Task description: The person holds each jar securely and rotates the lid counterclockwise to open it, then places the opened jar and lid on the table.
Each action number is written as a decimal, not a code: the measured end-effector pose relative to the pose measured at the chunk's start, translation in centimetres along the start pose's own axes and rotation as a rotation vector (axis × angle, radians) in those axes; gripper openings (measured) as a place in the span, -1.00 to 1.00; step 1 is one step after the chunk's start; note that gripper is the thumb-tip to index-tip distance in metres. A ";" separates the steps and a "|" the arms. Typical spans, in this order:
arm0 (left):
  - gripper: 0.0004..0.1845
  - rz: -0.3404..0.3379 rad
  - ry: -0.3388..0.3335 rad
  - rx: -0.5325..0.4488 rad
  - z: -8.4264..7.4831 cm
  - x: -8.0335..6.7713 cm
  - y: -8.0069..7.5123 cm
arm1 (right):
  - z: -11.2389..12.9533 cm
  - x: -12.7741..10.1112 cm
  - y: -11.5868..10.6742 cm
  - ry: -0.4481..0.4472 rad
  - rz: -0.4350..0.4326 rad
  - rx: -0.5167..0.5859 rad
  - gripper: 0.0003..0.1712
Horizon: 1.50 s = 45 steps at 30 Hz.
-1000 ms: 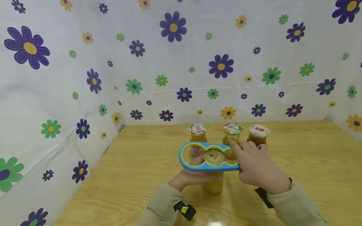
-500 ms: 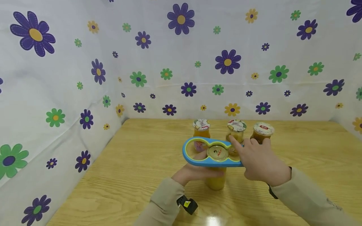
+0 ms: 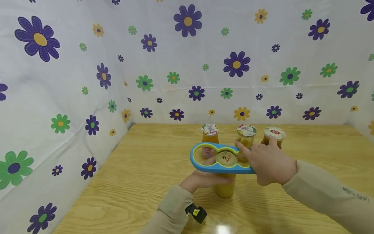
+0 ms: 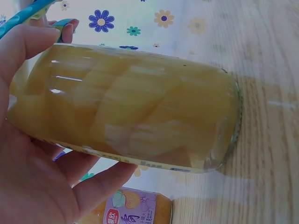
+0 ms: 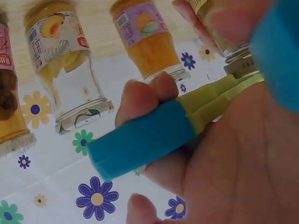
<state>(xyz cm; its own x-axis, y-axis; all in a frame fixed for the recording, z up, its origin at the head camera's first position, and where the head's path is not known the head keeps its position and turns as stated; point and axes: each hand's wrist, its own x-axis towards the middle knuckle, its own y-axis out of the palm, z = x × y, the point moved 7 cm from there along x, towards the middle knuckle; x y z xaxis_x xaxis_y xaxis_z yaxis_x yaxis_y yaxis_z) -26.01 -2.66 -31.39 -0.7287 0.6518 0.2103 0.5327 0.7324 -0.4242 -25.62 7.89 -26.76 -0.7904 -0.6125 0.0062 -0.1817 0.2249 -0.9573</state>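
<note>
A glass jar of yellow fruit [image 3: 224, 188] [image 4: 131, 107] stands on the wooden table [image 3: 140, 175], and my left hand [image 3: 201, 178] [image 4: 37, 186] grips its body. Its gold lid [image 3: 226, 158] sits inside the middle ring of a blue and yellow jar opener [image 3: 214, 157] [image 5: 154, 135]. My right hand [image 3: 270, 164] [image 5: 224, 158] grips the opener's handle end, fingers curled round it.
Three more jars stand in a row behind: one with a purple label [image 3: 209, 136] [image 5: 149, 42], one half full [image 3: 246, 136] [image 5: 65, 70], one darker [image 3: 273, 136]. Flowered cloth walls [image 3: 87, 81] close the back and both sides.
The view has shifted a little. My right hand has swung the opener's handle slightly toward the back, its wrist turning; the left hand keeps its hold on the jar.
</note>
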 end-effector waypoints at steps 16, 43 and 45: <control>-0.33 -0.053 -0.083 0.022 0.1 -0.2 -0.2 | 0.5 0.5 -0.7 0.048 0.259 -0.068 -0.01; -0.25 -0.416 -0.151 -0.048 4.2 0.5 -1.0 | -1.0 2.0 0.1 0.124 -0.080 0.245 -0.33; -0.24 -0.476 -0.131 -0.070 4.6 0.4 -1.3 | -1.1 2.1 0.1 0.134 -0.142 0.256 -0.36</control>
<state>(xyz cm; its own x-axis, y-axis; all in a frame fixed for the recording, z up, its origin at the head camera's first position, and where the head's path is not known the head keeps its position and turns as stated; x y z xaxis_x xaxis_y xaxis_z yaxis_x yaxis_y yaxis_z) -28.95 -4.28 -34.81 -0.9435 0.2154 0.2517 0.1526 0.9570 -0.2468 -27.92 7.41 -26.52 -0.8406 -0.5153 0.1668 -0.1560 -0.0644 -0.9856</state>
